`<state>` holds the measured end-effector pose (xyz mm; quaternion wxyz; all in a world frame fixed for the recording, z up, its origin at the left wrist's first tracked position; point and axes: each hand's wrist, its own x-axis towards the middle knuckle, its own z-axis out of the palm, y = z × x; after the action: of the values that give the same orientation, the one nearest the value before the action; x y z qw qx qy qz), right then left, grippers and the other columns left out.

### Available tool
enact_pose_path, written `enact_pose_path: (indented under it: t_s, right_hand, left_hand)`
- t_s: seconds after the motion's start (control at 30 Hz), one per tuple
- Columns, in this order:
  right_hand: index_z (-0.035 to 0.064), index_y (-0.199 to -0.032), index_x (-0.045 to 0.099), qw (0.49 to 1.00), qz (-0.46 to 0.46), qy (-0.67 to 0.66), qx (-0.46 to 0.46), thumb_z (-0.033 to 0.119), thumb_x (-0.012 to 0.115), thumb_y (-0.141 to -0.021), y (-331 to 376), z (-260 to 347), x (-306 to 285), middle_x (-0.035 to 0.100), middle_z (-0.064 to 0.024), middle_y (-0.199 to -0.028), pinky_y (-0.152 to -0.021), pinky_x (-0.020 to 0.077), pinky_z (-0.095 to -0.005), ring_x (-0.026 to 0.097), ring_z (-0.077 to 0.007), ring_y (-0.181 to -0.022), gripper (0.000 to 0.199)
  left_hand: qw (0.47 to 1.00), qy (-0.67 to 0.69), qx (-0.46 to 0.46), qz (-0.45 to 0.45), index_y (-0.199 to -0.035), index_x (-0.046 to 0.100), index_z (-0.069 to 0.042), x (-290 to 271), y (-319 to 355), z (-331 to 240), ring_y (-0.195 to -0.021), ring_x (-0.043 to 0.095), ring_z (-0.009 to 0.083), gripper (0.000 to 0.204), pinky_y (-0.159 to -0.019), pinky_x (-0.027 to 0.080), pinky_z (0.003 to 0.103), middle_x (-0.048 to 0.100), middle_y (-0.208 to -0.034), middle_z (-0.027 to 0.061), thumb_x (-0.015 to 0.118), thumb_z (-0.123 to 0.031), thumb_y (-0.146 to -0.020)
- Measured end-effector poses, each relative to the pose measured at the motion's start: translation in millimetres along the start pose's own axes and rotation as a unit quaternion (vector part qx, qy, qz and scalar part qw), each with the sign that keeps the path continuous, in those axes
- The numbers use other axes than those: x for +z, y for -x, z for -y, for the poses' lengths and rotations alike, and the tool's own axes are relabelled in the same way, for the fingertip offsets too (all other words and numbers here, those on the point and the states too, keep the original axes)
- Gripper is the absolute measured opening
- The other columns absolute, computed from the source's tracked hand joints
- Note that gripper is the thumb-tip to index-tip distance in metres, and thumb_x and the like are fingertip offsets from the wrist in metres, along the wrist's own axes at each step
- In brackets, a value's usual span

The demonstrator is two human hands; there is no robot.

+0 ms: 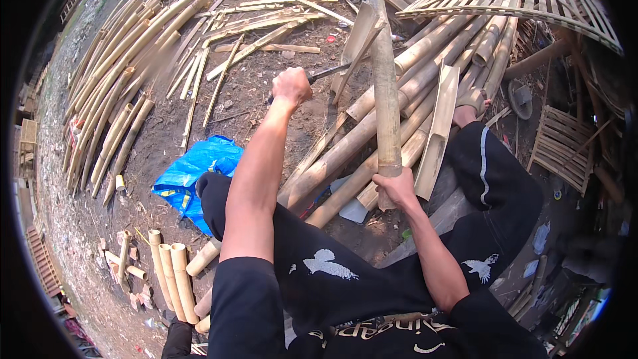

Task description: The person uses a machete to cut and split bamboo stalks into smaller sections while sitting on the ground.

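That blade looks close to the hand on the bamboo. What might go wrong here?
1. The left hand drives the blade into the upright bamboo pole; a slip might send it down toward the right hand gripping the pole's base.
2. The bare foot rests among the loose bamboo poles, which may roll or splinter.

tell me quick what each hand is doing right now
Left hand: closed on the handle of a blade set into the bamboo.
Right hand: closed around the upright bamboo pole.
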<state>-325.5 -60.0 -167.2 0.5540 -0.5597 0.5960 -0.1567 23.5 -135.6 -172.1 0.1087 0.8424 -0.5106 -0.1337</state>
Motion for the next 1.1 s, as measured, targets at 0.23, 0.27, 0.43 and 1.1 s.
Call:
enact_pose_path:
  t_s: [0.23, 0.27, 0.43, 1.1]
  right_hand:
    - [-0.0023, -0.084, 0.067, 0.972, -0.060, -0.086, -0.212, 0.008, 0.073, -0.078, 42.0, 149.3, -65.8, 0.068, -0.0060, -0.073, -0.064, 0.0522, -0.0283, 0.065, -0.0131, -0.066, 0.014]
    - [-0.0020, -0.084, 0.067, 0.958, -0.087, -0.091, -0.259, 0.008, 0.073, -0.079, 48.5, 172.0, -72.2, 0.068, -0.0060, -0.073, -0.065, 0.0523, -0.0282, 0.066, -0.0129, -0.067, 0.013]
    - [-0.0007, -0.084, 0.068, 0.856, -0.251, -0.141, -0.429, 0.003, 0.073, -0.078, 37.2, 221.7, -65.7, 0.069, -0.0049, -0.074, -0.066, 0.0524, -0.0274, 0.066, -0.0117, -0.068, 0.009]
    - [-0.0016, -0.083, 0.070, 0.893, -0.179, -0.093, -0.403, 0.010, 0.077, -0.077, 13.0, 247.4, -48.5, 0.070, -0.0065, -0.075, -0.063, 0.0524, -0.0288, 0.067, -0.0121, -0.067, 0.015]
  left_hand:
    - [0.999, 0.013, -0.037, -0.001, -0.093, 0.076, 0.000, -1.8, -0.2, 19.5, -0.097, 0.072, 0.0419, 0.023, -0.085, 0.058, 0.047, 0.073, -0.098, 0.0257, 0.064, -0.010, -0.077]
    - [0.999, 0.007, -0.039, 0.001, -0.093, 0.076, 0.000, -1.1, 1.5, 23.4, -0.097, 0.072, 0.0420, 0.023, -0.085, 0.058, 0.047, 0.073, -0.099, 0.0258, 0.064, -0.010, -0.076]
    - [1.000, -0.007, -0.023, 0.011, -0.093, 0.076, 0.000, -5.1, 4.1, 5.9, -0.097, 0.072, 0.0422, 0.023, -0.084, 0.058, 0.047, 0.073, -0.100, 0.0254, 0.065, -0.009, -0.076]
    - [0.998, -0.047, -0.026, 0.035, -0.093, 0.073, 0.006, -10.0, 4.7, 52.4, -0.097, 0.071, 0.0429, 0.025, -0.084, 0.058, 0.048, 0.071, -0.101, 0.0289, 0.058, -0.004, -0.076]
